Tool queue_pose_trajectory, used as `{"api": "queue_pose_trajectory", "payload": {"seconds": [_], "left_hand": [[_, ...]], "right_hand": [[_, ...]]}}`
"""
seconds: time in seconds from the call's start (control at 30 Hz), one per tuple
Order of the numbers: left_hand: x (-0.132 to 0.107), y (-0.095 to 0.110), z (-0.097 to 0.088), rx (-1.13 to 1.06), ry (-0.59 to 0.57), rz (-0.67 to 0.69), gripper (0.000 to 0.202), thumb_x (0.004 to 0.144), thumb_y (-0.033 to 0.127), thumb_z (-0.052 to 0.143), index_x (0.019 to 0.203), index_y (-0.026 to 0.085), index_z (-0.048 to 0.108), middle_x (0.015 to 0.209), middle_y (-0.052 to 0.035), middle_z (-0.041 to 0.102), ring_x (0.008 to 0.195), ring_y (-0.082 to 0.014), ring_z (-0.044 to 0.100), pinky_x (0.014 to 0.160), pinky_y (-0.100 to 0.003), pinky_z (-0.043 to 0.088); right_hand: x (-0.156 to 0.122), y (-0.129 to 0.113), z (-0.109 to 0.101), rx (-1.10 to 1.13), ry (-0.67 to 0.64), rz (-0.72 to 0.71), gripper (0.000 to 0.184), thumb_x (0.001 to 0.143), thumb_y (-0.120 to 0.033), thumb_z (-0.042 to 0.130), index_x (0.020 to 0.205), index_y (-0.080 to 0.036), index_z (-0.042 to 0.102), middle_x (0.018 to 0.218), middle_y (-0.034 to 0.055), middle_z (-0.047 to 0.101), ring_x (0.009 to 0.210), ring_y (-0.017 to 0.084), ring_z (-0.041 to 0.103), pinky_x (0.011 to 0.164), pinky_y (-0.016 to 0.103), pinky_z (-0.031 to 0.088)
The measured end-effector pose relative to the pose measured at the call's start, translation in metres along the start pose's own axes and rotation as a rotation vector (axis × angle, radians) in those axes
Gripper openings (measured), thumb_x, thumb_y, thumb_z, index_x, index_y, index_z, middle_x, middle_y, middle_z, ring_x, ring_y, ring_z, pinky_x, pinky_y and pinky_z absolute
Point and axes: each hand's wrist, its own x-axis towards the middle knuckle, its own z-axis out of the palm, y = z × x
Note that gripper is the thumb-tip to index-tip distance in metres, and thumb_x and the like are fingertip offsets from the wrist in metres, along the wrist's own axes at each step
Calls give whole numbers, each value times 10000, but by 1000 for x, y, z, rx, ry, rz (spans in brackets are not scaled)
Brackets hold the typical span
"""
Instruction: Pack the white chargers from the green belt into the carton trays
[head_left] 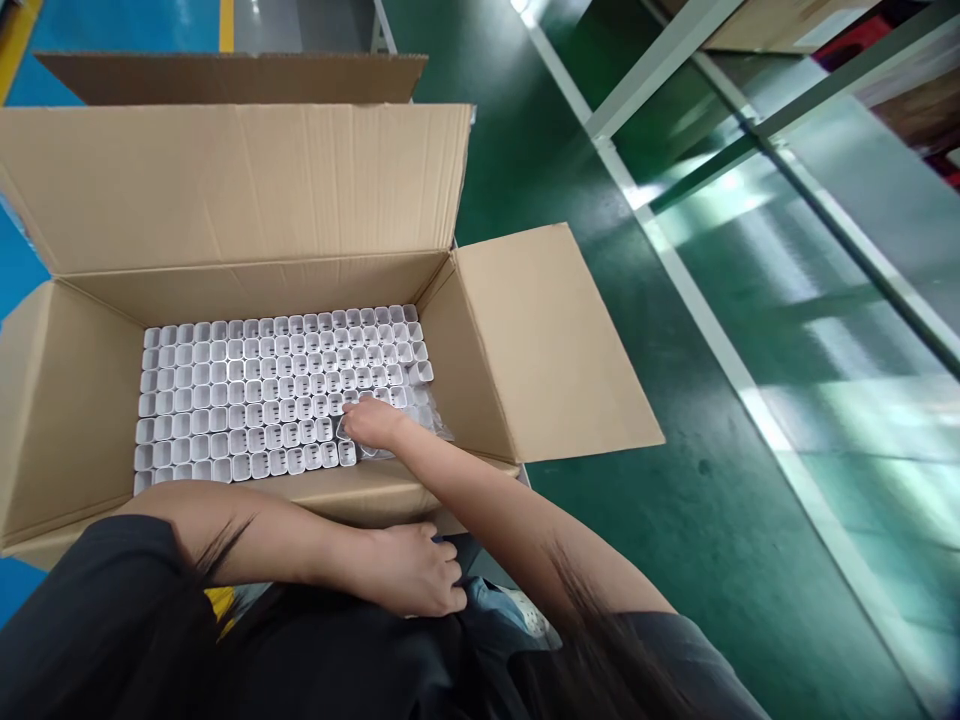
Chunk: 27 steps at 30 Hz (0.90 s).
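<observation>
Small white square plastic cups (217, 395) stand upright in tight rows inside an open cardboard box (247, 190). Many have dark marks on their inner walls. My right hand (371, 422) reaches over the box's near wall to the right end of the rows. Its fingers are closed at the rim of a white cup (341, 428), partly hidden by the fingertips. Clear plastic film (427, 410) lies to the right of this hand. Outside the box, close to my body, my left hand (420, 570) has curled fingers; its palm is turned away and hidden.
The box's right flap (559, 345) is folded outward over the green floor (637, 540). A tall far flap (240, 185) stands up, with another cardboard edge (240, 78) behind it. White metal frame posts (652, 70) rise at the upper right.
</observation>
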Motion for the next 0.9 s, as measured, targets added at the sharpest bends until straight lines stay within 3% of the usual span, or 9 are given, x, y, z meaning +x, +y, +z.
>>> {"api": "queue_pose_trajectory", "payload": {"seconds": [0.13,0.27,0.37,0.53,0.67,0.8,0.9], "left_hand": [[-1,0,6,11,48,-8,108,768,220,711,846,177,650,768,-47,652,741,-210,618,560,-340,410],[-1,-1,6,15,43,15,118,767,229,723,804,178,624,695,-28,624,702,-202,612,536,-328,404],[-1,-2,2,7,-14,12,92,809,239,685,847,176,630,697,-26,621,709,-200,615,553,-336,436],[-2,-1,1,-9,-43,0,71,821,203,665,876,169,637,798,-42,663,777,-220,636,588,-363,465],[-1,-2,3,0,-42,-3,126,787,235,716,865,173,640,755,-38,655,760,-222,636,556,-349,444],[0,-3,-1,-9,-101,-2,169,794,279,715,910,177,645,756,-32,650,740,-212,619,560,-342,435],[0,-3,-3,-16,-124,-1,170,802,280,712,918,174,647,790,-41,661,770,-219,627,579,-345,435]], "right_hand": [[-1,2,-1,27,10,-6,267,877,-6,536,983,-138,743,1087,112,703,1165,260,559,990,356,430],[-6,11,-3,92,28,85,414,858,-31,531,1199,-211,681,1195,102,663,1083,249,619,858,320,492],[-9,15,-5,130,34,176,438,860,-65,507,1249,-207,650,1191,122,660,1058,283,636,804,343,512],[-9,12,-7,197,-58,194,529,817,-33,539,1310,-209,619,1233,132,647,1097,289,626,805,331,516],[-13,11,-13,254,-87,201,581,845,-44,518,1368,-294,564,1328,87,597,1146,256,603,839,307,508],[-20,13,-17,268,-151,298,433,859,-76,530,1252,-204,658,1277,147,617,1147,323,593,878,393,504],[-23,15,-16,320,-276,310,413,825,-63,563,1194,-192,695,1199,141,660,1052,304,642,820,356,523]]}}
